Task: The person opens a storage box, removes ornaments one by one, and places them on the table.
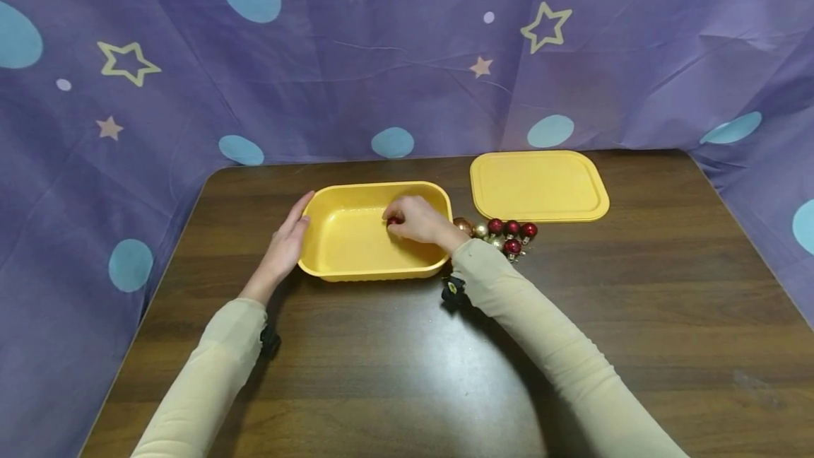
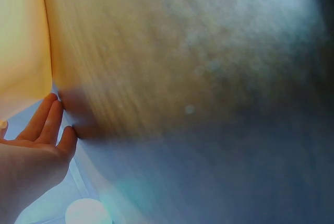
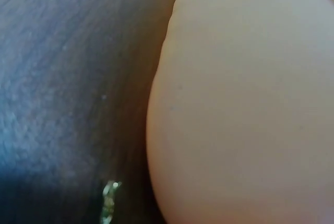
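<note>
A yellow rectangular tub point(image 1: 343, 276) stands on the table, its inside facing up. Against its left end rests my left hand point(image 1: 287, 242), fingers straight along the outer wall; the left wrist view shows these fingers point(image 2: 44, 122) beside the tub's side point(image 2: 23, 41). My right hand point(image 1: 416, 219) reaches over the right rim and pinches a small dark red bauble point(image 1: 394, 221) inside the tub. In the right wrist view the tub's outer wall point(image 3: 240, 98) fills much of the picture, and the right hand is out of sight.
Right of the tub lies a cluster of small baubles point(image 1: 512, 247), red, gold and copper, partly behind my right wrist. A yellow lid point(image 1: 540, 186) lies flat at the back right of the wooden table point(image 1: 356, 373). A purple patterned curtain point(image 1: 381, 55) hangs behind.
</note>
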`<move>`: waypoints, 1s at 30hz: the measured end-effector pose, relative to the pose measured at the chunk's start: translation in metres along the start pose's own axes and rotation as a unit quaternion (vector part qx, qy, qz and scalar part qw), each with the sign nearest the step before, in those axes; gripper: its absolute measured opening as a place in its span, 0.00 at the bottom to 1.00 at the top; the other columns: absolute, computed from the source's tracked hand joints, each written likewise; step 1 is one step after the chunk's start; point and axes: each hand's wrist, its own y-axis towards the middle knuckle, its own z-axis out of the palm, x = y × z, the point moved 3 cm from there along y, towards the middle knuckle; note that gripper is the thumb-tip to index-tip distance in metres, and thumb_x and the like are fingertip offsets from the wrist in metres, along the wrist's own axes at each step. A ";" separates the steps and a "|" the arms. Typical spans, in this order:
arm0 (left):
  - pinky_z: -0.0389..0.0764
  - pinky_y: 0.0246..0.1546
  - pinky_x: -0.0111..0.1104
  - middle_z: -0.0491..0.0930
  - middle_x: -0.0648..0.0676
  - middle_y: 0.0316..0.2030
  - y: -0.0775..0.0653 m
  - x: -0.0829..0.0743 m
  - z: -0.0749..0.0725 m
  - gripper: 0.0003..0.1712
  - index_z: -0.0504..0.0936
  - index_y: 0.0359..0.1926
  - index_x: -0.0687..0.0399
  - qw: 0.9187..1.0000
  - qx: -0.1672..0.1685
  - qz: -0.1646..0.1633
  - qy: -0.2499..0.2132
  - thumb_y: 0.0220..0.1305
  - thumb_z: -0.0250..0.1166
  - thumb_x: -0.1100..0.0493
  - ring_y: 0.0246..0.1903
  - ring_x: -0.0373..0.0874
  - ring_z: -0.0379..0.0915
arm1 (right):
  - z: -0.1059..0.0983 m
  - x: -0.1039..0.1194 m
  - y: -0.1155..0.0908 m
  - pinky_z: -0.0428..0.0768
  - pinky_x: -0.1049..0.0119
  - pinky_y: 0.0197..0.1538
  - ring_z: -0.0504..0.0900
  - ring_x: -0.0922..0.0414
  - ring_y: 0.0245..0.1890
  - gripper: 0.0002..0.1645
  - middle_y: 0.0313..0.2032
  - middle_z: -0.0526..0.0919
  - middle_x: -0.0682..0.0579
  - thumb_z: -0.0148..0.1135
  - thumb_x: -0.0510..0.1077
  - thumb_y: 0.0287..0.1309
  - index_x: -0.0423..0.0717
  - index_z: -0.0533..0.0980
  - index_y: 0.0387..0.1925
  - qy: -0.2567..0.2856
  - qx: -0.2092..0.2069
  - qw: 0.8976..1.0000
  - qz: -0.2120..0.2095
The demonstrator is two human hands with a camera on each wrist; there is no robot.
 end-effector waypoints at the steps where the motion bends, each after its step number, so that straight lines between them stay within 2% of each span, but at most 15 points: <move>1: 0.49 0.65 0.58 0.49 0.53 0.74 0.000 0.000 0.000 0.29 0.50 0.76 0.37 1.000 0.000 0.000 0.000 0.78 0.37 0.48 0.70 0.60 0.46 | 0.000 0.000 0.000 0.75 0.67 0.50 0.80 0.55 0.42 0.12 0.41 0.85 0.48 0.64 0.36 0.58 0.39 0.83 0.44 0.008 0.002 1.000 -0.001; 3: 0.49 0.65 0.58 0.49 0.53 0.74 0.000 0.000 0.001 0.29 0.51 0.76 0.36 1.000 0.001 0.002 0.000 0.78 0.37 0.48 0.70 0.60 0.46 | 0.001 -0.001 -0.001 0.76 0.68 0.47 0.80 0.56 0.40 0.12 0.40 0.85 0.48 0.64 0.37 0.59 0.39 0.82 0.45 0.032 0.007 0.999 0.002; 10: 0.50 0.65 0.58 0.49 0.54 0.74 -0.001 0.000 0.003 0.29 0.51 0.76 0.36 1.000 0.000 0.003 -0.005 0.78 0.37 0.49 0.69 0.61 0.47 | -0.002 -0.002 -0.005 0.78 0.68 0.48 0.83 0.53 0.44 0.15 0.44 0.84 0.45 0.61 0.38 0.63 0.39 0.79 0.50 0.114 -0.004 0.993 -0.007; 16: 0.50 0.64 0.58 0.49 0.54 0.74 -0.001 0.000 0.002 0.29 0.51 0.76 0.37 1.000 -0.001 0.005 -0.004 0.78 0.37 0.48 0.69 0.61 0.48 | -0.011 0.007 -0.018 0.79 0.69 0.43 0.84 0.57 0.38 0.13 0.45 0.84 0.47 0.59 0.36 0.64 0.38 0.81 0.48 0.211 -0.020 0.977 -0.015; 19: 0.50 0.64 0.58 0.49 0.53 0.74 -0.001 0.001 0.000 0.29 0.51 0.76 0.35 1.000 -0.001 0.001 -0.001 0.77 0.37 0.47 0.69 0.61 0.47 | -0.017 0.011 -0.025 0.80 0.68 0.42 0.84 0.57 0.37 0.12 0.44 0.84 0.46 0.58 0.35 0.64 0.35 0.81 0.47 0.241 -0.025 0.970 -0.030; 24: 0.51 0.64 0.60 0.49 0.54 0.74 -0.002 0.000 -0.001 0.29 0.50 0.76 0.32 1.000 0.001 -0.006 0.012 0.77 0.36 0.47 0.68 0.63 0.48 | -0.028 0.011 -0.037 0.79 0.65 0.46 0.82 0.55 0.39 0.12 0.43 0.83 0.42 0.62 0.33 0.60 0.33 0.80 0.46 0.258 -0.039 0.964 -0.060; 30: 0.51 0.62 0.62 0.50 0.55 0.74 -0.002 -0.001 -0.001 0.29 0.49 0.76 0.33 1.000 0.001 -0.005 0.030 0.77 0.35 0.47 0.68 0.64 0.49 | -0.044 0.001 -0.056 0.79 0.64 0.45 0.83 0.54 0.37 0.16 0.45 0.81 0.42 0.66 0.32 0.55 0.35 0.79 0.47 0.259 -0.079 0.962 -0.025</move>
